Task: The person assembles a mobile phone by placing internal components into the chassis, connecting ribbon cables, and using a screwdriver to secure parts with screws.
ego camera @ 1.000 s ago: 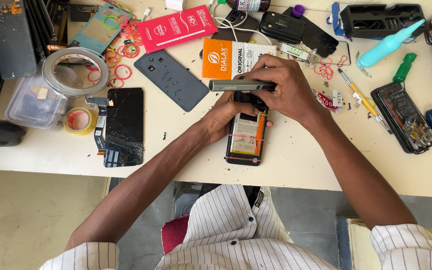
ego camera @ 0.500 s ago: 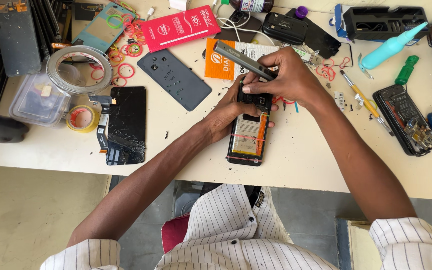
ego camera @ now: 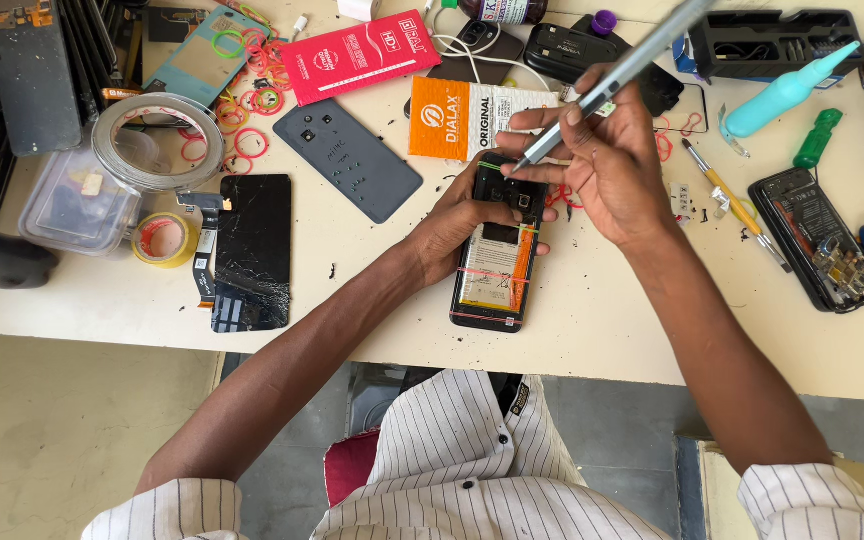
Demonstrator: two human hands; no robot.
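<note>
An opened phone [ego camera: 493,262] lies on the cream table, its back off and the orange-and-white battery showing, with red bands around it. My left hand [ego camera: 457,220] presses on the phone's upper left part and holds it steady. My right hand [ego camera: 607,160] grips a grey metal screwdriver [ego camera: 620,72] like a pen. The tool slants up to the right, and its tip touches the top of the phone near the camera.
A cracked black screen [ego camera: 250,252] and a grey back cover [ego camera: 348,158] lie to the left, near tape rolls [ego camera: 160,237] and a plastic box [ego camera: 77,205]. Another opened phone [ego camera: 814,240], a brush [ego camera: 732,200] and a teal bottle [ego camera: 790,88] sit to the right. Packets and rubber bands lie beyond.
The screwdriver went from lying level in my right hand to standing slanted, tip down on the phone's top. My left hand stayed on the phone.
</note>
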